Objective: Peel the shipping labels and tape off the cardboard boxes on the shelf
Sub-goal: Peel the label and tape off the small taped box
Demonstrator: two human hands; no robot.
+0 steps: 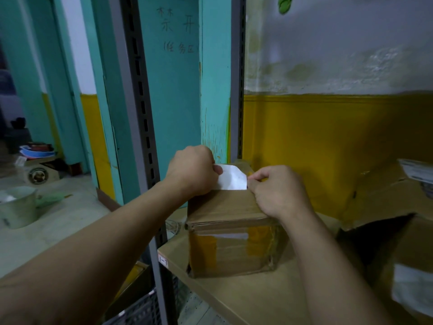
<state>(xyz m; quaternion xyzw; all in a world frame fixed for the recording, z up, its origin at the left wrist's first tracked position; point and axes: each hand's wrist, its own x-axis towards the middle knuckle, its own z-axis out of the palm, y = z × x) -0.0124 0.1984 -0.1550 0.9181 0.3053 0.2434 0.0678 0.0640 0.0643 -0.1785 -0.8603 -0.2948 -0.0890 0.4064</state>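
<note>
Shelf [246, 299] at lower centre of the frame carries a small closed cardboard box [225, 207] at its left end. Box judged light and fairly stiff; it may slide unless held down. Glossy yellow tape [206, 248] bands its front face and is likely tenacious. A white label [232, 178] stands half-lifted at the box's far top edge: thin paper, liable to tear. The left hand [189, 170] pinches its left edge, fingers curled; the right hand [278, 191] pinches its right corner. Best hold: low, near the peel line.

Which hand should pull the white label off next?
Probably the left hand: it grips the lifted edge of the white label, while the right hand pinches at its other corner against the cardboard box.
</note>
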